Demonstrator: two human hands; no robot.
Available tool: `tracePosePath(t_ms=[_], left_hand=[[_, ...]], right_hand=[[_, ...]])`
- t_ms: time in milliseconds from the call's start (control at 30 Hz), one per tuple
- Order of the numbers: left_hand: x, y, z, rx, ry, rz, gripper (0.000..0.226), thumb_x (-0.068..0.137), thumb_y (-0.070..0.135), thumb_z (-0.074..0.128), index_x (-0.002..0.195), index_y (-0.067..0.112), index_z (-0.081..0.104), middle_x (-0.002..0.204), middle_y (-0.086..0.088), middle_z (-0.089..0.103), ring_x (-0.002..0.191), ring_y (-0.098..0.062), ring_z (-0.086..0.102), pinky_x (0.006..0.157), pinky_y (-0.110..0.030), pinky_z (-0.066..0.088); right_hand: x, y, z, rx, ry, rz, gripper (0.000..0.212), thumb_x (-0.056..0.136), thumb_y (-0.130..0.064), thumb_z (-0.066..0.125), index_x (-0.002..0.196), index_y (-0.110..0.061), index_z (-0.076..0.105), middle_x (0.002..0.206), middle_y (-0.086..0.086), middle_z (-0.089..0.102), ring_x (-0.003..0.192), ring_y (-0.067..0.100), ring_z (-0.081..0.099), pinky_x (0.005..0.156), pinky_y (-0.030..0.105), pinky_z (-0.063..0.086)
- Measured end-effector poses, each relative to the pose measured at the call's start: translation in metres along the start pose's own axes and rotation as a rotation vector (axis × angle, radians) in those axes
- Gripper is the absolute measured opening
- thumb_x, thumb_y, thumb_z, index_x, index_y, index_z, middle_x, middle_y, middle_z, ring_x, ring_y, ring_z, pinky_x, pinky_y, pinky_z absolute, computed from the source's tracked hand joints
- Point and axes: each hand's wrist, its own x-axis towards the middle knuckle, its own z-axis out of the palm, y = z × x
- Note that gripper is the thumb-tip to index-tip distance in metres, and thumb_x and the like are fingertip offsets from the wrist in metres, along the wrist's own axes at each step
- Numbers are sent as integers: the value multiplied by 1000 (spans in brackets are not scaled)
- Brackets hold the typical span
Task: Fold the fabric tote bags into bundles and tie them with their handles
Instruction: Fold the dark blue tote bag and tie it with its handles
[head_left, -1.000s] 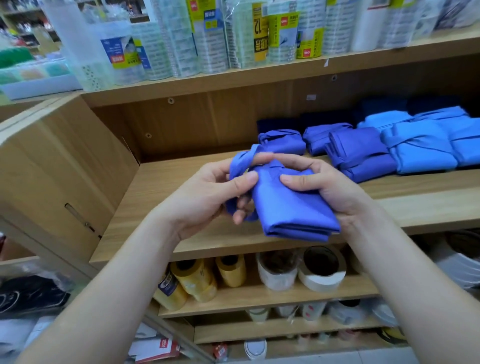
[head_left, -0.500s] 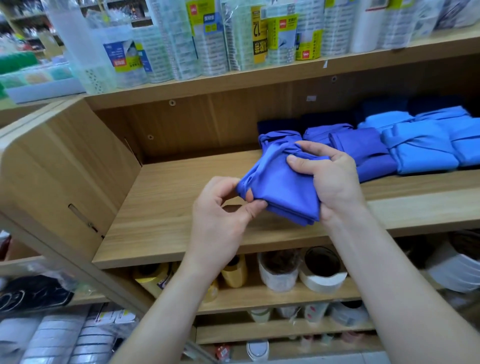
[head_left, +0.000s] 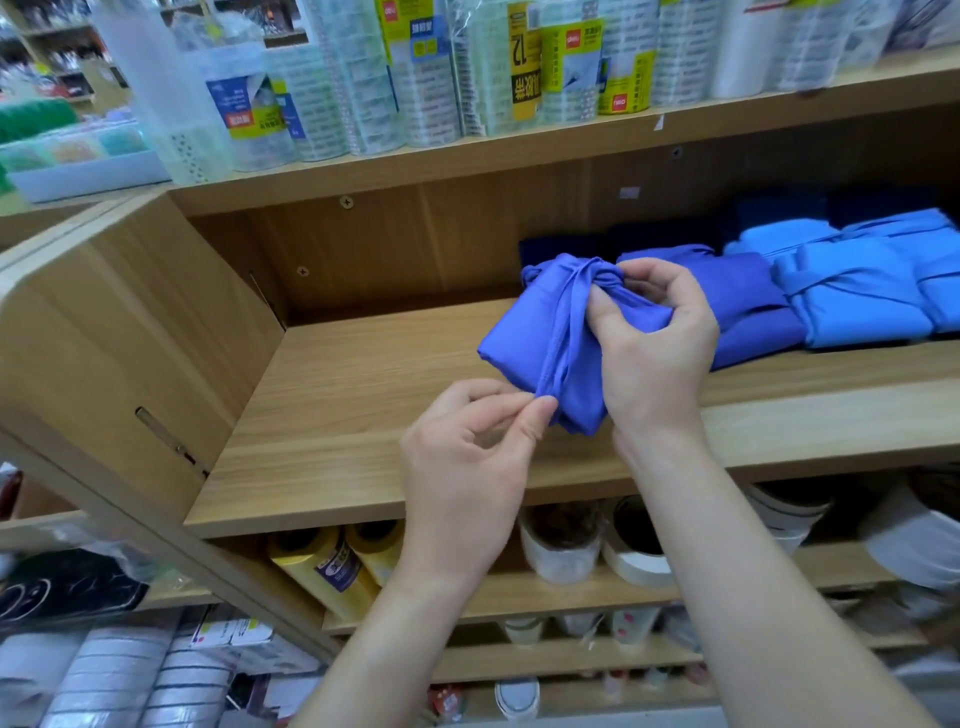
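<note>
A folded violet-blue tote bundle (head_left: 524, 338) is held just above the wooden shelf (head_left: 363, 415), its handle (head_left: 563, 332) wrapped lengthwise over it. My right hand (head_left: 654, 353) grips the bundle's right side, fingers curled at the knotted far end. My left hand (head_left: 467, 462) pinches the near end of the handle between thumb and forefinger at the bundle's lower edge. Finished bundles lie to the right: violet-blue ones (head_left: 748, 306) and light blue ones (head_left: 857, 296), with dark navy ones (head_left: 779, 213) behind.
The shelf's left side panel (head_left: 119, 353) stands to the left. Tape roll packs (head_left: 519, 67) line the shelf above. Yellow and white tape rolls (head_left: 337, 566) fill the shelf below. Bare shelf board lies left of the bundle.
The bundle moved farther onto the shelf and turned so the handle runs over its top. My left hand dropped to the bundle's near edge and now pinches the handle.
</note>
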Motion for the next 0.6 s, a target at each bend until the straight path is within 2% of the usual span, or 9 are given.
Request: tracePosePath(t_ms=[100, 167, 233, 267, 333, 433, 500, 533, 600], left_hand=[[5, 4, -8, -2, 32, 23, 10, 76, 15, 82, 83, 19, 76, 82, 11, 71, 81, -10, 67, 72, -27, 53], [14, 7, -13, 72, 6, 38, 33, 75, 22, 83, 104, 26, 68, 100, 13, 66, 95, -10, 63, 77, -25, 53], [25, 8, -17, 72, -125, -62, 61, 73, 26, 84, 126, 33, 55, 112, 15, 61, 104, -4, 60, 81, -18, 51], [30, 11, -17, -22, -227, -161, 67, 73, 22, 84, 131, 33, 51, 112, 14, 64, 103, -2, 62, 82, -18, 51], [35, 13, -14, -281, -378, -324, 63, 73, 9, 83, 126, 27, 55, 106, 5, 73, 96, -7, 69, 81, -25, 56], [32, 8, -5, -306, -354, -360, 57, 70, 4, 84, 118, 21, 59, 99, -1, 75, 90, -15, 73, 77, -33, 59], [27, 7, 0, -322, -387, -361, 53, 71, 6, 84, 116, 20, 59, 102, 2, 75, 93, -13, 72, 80, -32, 58], [25, 8, 2, -344, -434, -364, 50, 74, 10, 83, 117, 19, 59, 105, 3, 74, 97, -12, 70, 84, -32, 57], [25, 11, 4, -370, -522, -356, 41, 79, 25, 75, 117, 17, 60, 110, 5, 73, 102, -8, 68, 87, -26, 55]], right_hand=[[0, 0, -4, -60, -93, -58, 28, 76, -19, 73, 95, -21, 52, 92, -8, 54, 83, -2, 52, 77, 14, 43], [1, -4, -8, -62, -182, -71, 23, 77, -16, 65, 95, -19, 50, 91, -9, 51, 81, -4, 50, 76, 10, 40], [0, -9, -11, -51, -271, -90, 17, 78, -14, 57, 92, -21, 49, 88, -10, 50, 79, -6, 49, 75, 9, 38], [0, -13, -11, -47, -315, -100, 15, 80, -15, 55, 91, -22, 49, 87, -10, 50, 79, -7, 49, 75, 10, 38], [1, -21, -11, -38, -338, -31, 7, 89, -25, 56, 93, -22, 52, 85, -11, 50, 75, -8, 49, 74, 11, 39], [4, -22, -13, -176, -324, 150, 42, 101, -45, 45, 81, -10, 53, 75, -5, 48, 59, -1, 44, 63, 18, 38], [1, -17, -14, -252, -306, 146, 53, 102, -44, 43, 62, -9, 40, 60, -6, 39, 55, 8, 36, 60, 31, 33], [0, -14, -15, -266, -263, 115, 53, 102, -39, 45, 56, -14, 32, 52, -12, 34, 53, 8, 32, 58, 32, 30], [-1, -7, -20, -294, -188, 58, 55, 101, -29, 46, 52, -21, 24, 43, -12, 31, 50, 8, 30, 58, 33, 27]])
